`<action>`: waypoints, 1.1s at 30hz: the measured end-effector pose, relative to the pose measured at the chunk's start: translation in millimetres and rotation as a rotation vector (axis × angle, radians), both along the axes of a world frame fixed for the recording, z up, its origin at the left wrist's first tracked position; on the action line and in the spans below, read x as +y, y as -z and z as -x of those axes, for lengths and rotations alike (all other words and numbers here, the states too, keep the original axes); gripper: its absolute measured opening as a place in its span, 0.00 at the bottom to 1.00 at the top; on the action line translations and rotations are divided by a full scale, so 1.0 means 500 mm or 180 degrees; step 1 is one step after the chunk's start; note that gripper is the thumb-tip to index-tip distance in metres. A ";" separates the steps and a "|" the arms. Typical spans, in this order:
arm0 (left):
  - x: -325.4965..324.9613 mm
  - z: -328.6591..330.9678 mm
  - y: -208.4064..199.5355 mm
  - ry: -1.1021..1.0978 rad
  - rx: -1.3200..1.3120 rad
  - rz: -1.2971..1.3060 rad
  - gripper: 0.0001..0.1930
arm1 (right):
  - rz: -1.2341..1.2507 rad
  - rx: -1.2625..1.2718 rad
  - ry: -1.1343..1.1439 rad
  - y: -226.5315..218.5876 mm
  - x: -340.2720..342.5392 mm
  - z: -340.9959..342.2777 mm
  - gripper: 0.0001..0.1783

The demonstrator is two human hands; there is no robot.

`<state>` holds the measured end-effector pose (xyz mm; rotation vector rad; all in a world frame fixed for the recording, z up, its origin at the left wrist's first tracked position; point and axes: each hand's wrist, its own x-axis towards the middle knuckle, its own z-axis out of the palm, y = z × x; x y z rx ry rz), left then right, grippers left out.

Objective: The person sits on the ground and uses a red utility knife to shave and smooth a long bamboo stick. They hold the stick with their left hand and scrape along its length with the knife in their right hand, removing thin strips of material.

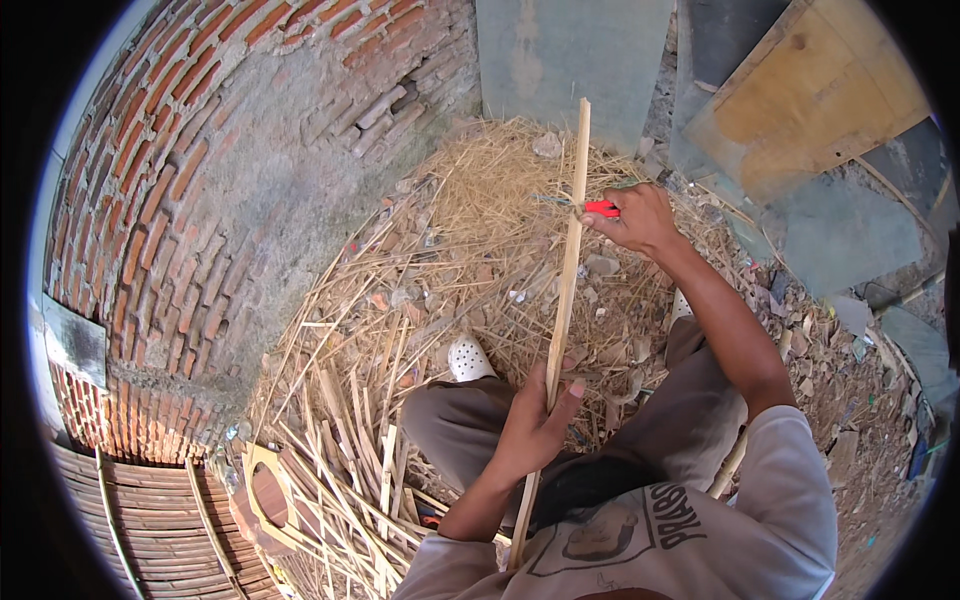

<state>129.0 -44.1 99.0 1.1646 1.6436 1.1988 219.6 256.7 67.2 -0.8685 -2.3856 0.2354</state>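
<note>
A long, pale strip (567,280) of split bamboo or wood runs from my lap up and away, its far end raised. My left hand (530,428) is closed around its lower part, thumb to the right of the strip. Higher up, my right hand (640,215) grips a red-handled knife (600,208) against the strip's right side. Its thin blade seems to cross the strip and is hard to make out against the straw behind it.
Many cut strips (355,470) are heaped at my lower left, beside a slatted panel (150,520). Shavings (490,185) and rubble cover the ground. A brick wall (190,200) rises on the left. Grey sheets (570,60) and a plywood board (815,100) lean at the back.
</note>
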 end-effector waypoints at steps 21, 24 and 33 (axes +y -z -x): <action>-0.110 -0.037 0.009 0.0263 -0.0796 0.0438 0.15 | 0.0218 -0.0134 0.0622 0.016 0.127 -0.039 0.41; -0.132 -0.050 0.036 0.0366 -0.0409 -0.0071 0.12 | 0.0745 -0.0153 0.0970 0.009 0.161 -0.065 0.45; -0.145 -0.015 0.029 -0.0008 -0.2071 0.0669 0.15 | 0.1299 -0.0160 0.1469 0.042 0.184 -0.135 0.49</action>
